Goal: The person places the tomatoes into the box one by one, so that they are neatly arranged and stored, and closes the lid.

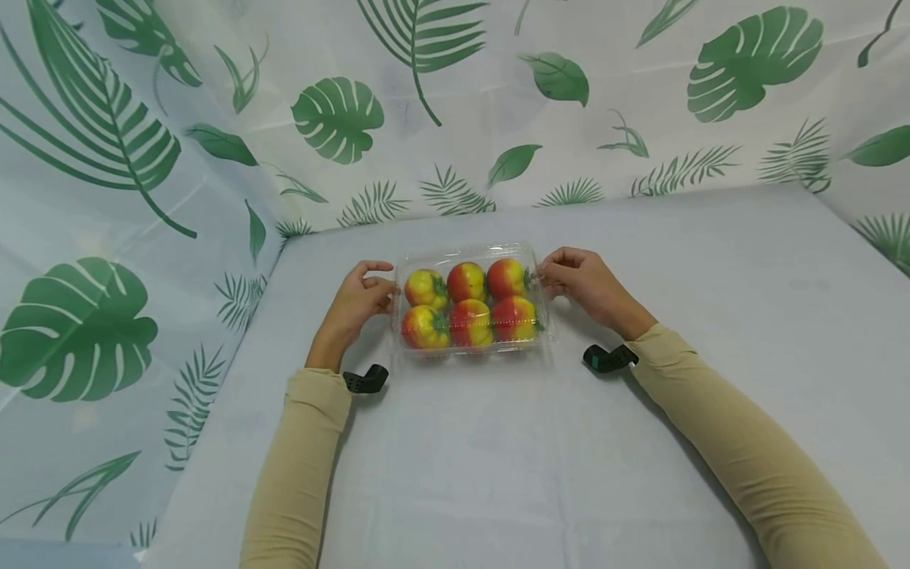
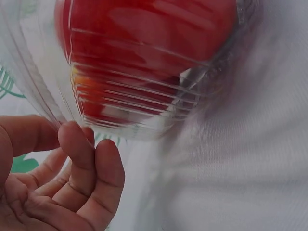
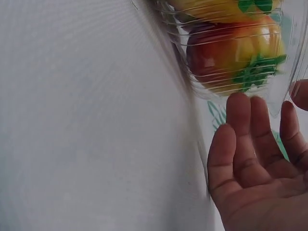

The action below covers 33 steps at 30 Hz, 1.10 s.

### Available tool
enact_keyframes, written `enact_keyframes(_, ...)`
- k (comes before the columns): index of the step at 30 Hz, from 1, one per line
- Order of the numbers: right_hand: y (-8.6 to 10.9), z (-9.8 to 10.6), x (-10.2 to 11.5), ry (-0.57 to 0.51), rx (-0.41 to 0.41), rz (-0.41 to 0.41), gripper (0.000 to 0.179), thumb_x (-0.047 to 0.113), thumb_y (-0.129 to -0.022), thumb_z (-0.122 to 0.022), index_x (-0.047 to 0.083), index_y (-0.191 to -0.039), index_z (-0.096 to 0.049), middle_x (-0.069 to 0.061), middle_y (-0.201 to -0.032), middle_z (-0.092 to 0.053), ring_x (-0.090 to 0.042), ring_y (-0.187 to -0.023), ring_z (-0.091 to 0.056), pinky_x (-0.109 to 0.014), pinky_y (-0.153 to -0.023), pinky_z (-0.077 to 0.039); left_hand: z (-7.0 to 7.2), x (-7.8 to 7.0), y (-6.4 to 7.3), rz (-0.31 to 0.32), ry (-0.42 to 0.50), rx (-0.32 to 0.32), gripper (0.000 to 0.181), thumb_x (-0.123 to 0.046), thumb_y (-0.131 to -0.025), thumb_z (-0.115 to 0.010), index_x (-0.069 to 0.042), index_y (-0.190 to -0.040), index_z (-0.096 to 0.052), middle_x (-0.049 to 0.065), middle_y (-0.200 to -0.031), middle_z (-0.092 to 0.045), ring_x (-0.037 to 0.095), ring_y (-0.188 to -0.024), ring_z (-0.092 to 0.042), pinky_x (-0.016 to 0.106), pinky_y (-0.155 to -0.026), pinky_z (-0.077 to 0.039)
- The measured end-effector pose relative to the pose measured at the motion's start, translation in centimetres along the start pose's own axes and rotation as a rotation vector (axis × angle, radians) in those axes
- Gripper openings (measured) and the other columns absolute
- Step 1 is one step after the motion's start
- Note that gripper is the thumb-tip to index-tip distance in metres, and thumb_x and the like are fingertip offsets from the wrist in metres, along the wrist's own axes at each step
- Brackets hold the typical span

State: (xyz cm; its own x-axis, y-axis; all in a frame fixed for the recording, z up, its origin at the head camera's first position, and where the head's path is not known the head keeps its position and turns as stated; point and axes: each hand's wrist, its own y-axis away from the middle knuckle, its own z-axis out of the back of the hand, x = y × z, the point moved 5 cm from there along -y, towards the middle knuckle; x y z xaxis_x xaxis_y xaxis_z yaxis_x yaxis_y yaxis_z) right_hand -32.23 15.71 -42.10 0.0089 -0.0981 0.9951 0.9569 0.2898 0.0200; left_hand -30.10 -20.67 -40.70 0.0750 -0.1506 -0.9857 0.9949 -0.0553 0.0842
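A clear plastic fruit box [image 1: 465, 354] is in the middle of the head view, holding several red-and-yellow fruits [image 1: 471, 322] with green leafy parts, set in two rows. My left hand [image 1: 355, 304] is at its left end; the left wrist view shows thumb and fingertips [image 2: 77, 139] pinching the rim. At the opposite end, my right hand [image 1: 586, 284] pinches the rim between thumb and fingers. In the right wrist view, the other fingers [image 3: 238, 113] of that hand lie just under the ribbed side wall [image 3: 226, 91].
A white cloth covers the table [image 1: 483, 458] under the box. Behind and to the left hangs a white curtain [image 1: 455, 158] printed with green leaves. A black wrist device [image 1: 366, 379] sits at the left cuff, another device [image 1: 610, 359] at the right.
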Motion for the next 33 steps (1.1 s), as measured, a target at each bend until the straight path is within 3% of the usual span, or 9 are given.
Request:
enact_keyframes(7,0.2,0.0,0.4,0.060,0.027,-0.026,0.028,0.019,-0.108,-0.060,-0.006,-0.117,-0.056,-0.008,-0.096,-0.060,-0.020,-0.086,-0.056,-0.027,-0.078,-0.055,-0.2,-0.4,0.3,-0.038,-0.034,0.004,0.026,0.000,-0.103,-0.058,0.004,-0.128,-0.058,0.005,-0.091,-0.065,0.014,-0.069,-0.056,0.025,-0.067,-0.055)
enact_keyframes(14,0.6,0.0,0.8,0.176,0.069,-0.088,0.048,0.026,-0.106,-0.063,-0.002,-0.141,-0.048,-0.015,-0.115,-0.064,-0.021,-0.089,-0.064,-0.026,-0.083,-0.057,-0.7,-0.5,0.3,-0.034,-0.079,-0.009,0.013,0.001,-0.104,-0.057,0.003,-0.116,-0.056,0.008,-0.097,-0.057,0.012,-0.070,-0.054,0.023,-0.063,-0.052)
enact_keyframes(18,1.1,-0.3,1.1,0.174,0.106,-0.094,0.055,0.024,-0.107,-0.064,-0.002,-0.150,-0.042,-0.020,-0.119,-0.060,-0.022,-0.088,-0.063,-0.027,-0.082,-0.058,-1.1,-0.9,0.6,-0.061,-0.153,-0.026,0.009,0.002,-0.103,-0.053,0.002,-0.112,-0.053,0.011,-0.101,-0.053,0.013,-0.073,-0.052,0.022,-0.063,-0.051)
enact_keyframes(26,3.2,-1.1,1.5,0.164,0.142,-0.115,0.066,0.014,-0.104,-0.063,0.000,-0.160,-0.031,-0.024,-0.133,-0.054,-0.027,-0.093,-0.064,-0.029,-0.082,-0.058,-1.4,-1.5,0.9,-0.116,-0.302,-0.050,0.005,0.000,-0.103,-0.049,0.001,-0.108,-0.051,0.017,-0.107,-0.054,0.015,-0.070,-0.051,0.023,-0.061,-0.045)
enact_keyframes(33,6.1,-1.7,1.5,0.176,0.161,-0.138,0.070,0.014,-0.102,-0.063,-0.001,-0.162,-0.030,-0.023,-0.131,-0.054,-0.025,-0.090,-0.065,-0.029,-0.084,-0.057,-1.6,-1.6,0.9,-0.117,-0.334,-0.051,0.005,0.000,-0.105,-0.049,-0.004,-0.105,-0.052,0.017,-0.105,-0.055,0.017,-0.069,-0.051,0.025,-0.061,-0.045)
